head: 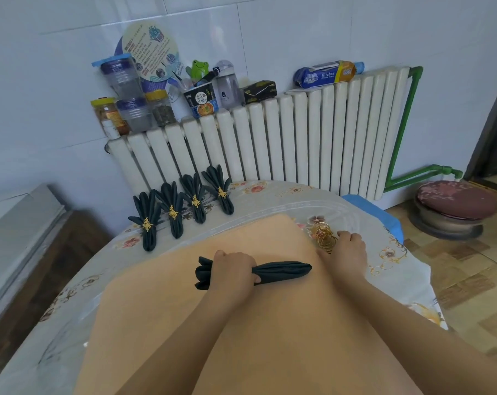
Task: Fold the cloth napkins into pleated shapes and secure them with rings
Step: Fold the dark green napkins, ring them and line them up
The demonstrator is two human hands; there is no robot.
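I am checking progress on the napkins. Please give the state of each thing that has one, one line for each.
Left hand: grips the folded napkin, no ring on it yet.
Right hand: at the rings, grip unclear.
Four finished napkins: pleated, ringed, in a row.

Two bare forearms, no sleeves, left hand (235,270), right hand (348,252), no rings or watch visible

One head-worn wide-angle view, looking forward and down from close above the bench (270,201), both forearms reaching in from below, radiator (270,143) and wall beyond.
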